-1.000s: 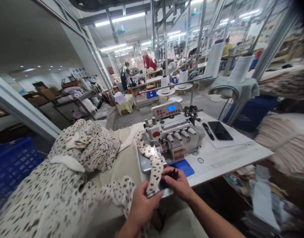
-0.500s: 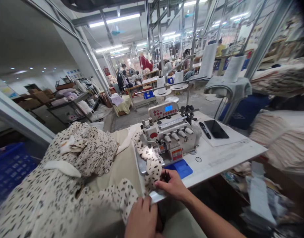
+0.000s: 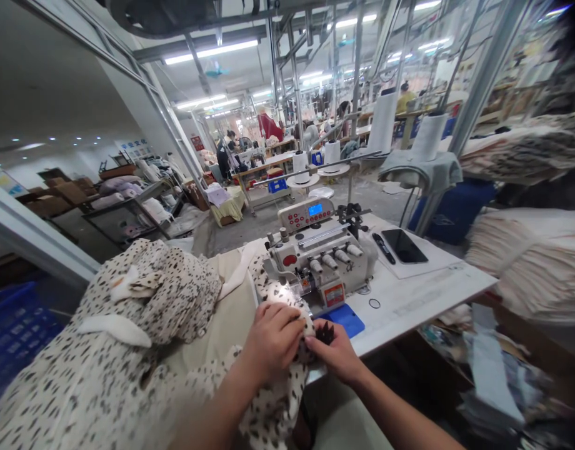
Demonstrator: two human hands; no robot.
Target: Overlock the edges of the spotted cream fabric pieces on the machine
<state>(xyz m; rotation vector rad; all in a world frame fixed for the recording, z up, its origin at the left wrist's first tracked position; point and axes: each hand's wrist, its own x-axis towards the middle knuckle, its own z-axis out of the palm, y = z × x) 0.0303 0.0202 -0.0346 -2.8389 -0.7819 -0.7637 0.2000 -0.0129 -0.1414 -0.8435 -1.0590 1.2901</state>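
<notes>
Spotted cream fabric (image 3: 294, 390) runs from the sewing machine (image 3: 322, 259) and hangs over the front edge of the table. My left hand (image 3: 275, 334) lies over the fabric just in front of the lit needle area, its fingers curled onto the cloth. Beside it, my right hand (image 3: 339, 356) pinches the fabric's edge between thumb and fingers. A dark brown piece with pointed tips (image 3: 325, 333) sticks up at the right fingers; its kind is unclear. The cloth under my left palm is hidden.
A large heap of spotted fabric (image 3: 165, 294) covers the left side, near a blue basket (image 3: 20, 325). A phone (image 3: 404, 245) and a black marker (image 3: 384, 248) lie right of the machine. Thread cones (image 3: 384, 124) stand behind; stacked cloth (image 3: 526, 256) is at right.
My left hand has moved up and forward from the table's front edge onto the cloth by the machine. More spotted fabric now hangs below my hands. My right hand keeps its pinch.
</notes>
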